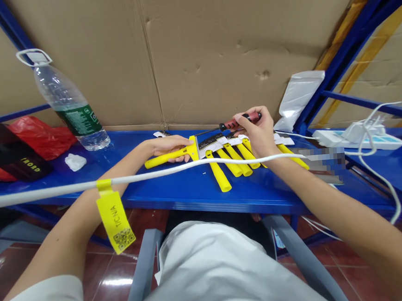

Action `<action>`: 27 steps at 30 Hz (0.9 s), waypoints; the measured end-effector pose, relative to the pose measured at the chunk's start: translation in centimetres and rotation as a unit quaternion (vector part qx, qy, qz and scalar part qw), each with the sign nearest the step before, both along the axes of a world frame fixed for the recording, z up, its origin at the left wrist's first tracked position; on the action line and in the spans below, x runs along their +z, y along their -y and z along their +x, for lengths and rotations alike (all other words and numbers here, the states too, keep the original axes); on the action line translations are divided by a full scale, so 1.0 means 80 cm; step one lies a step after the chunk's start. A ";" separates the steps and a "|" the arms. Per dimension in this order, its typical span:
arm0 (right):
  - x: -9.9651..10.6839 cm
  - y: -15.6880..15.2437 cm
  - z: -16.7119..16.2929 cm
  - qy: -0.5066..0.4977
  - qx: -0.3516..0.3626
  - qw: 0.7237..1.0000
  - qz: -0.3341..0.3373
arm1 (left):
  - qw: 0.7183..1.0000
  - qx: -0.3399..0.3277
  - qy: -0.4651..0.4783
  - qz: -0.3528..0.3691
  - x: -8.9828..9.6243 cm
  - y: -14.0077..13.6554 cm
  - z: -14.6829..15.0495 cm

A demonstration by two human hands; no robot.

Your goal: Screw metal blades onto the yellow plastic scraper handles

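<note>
My left hand (173, 145) is closed around the head end of a yellow scraper (162, 159), whose handle points left over the blue table. In my right hand (260, 129) is a screwdriver (232, 124) with a red and black handle. Its thin shaft runs left to the head of the held scraper; whether the tip touches a screw there is too small to tell. Several more yellow-handled scrapers (219, 174) lie in a row under and beside my right hand, handles towards me, with white and black pieces at their heads.
A white cable (188, 170) with a yellow tag (115, 220) crosses in front of my forearms. A large water bottle (75, 109), a red plastic bag (43, 135) and a black box (13, 156) stand left on the blue table (176, 194). At right lies a power strip (360, 139).
</note>
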State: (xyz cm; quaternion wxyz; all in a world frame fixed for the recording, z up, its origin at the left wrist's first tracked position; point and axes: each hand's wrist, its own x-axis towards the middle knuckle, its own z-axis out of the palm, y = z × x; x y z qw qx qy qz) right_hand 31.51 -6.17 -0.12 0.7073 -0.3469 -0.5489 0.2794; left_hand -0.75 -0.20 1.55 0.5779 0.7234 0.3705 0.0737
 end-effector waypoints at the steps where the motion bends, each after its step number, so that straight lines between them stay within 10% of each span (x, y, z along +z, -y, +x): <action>1: 0.001 -0.001 0.001 -0.015 0.006 1.000 -0.011 | 1.000 0.005 0.010 -0.023 0.001 -0.001 0.001; 12: 0.030 0.026 -0.012 -0.253 0.207 0.923 -0.201 | 0.974 0.136 0.162 -0.085 0.009 0.008 0.014; 20: 0.049 0.031 -0.014 -0.268 0.285 0.880 -0.270 | 0.989 0.013 0.144 -0.012 0.023 0.026 0.038; 27: 0.038 0.005 -0.030 -0.200 0.239 0.905 -0.289 | 0.994 -0.037 0.100 0.020 0.065 0.022 0.081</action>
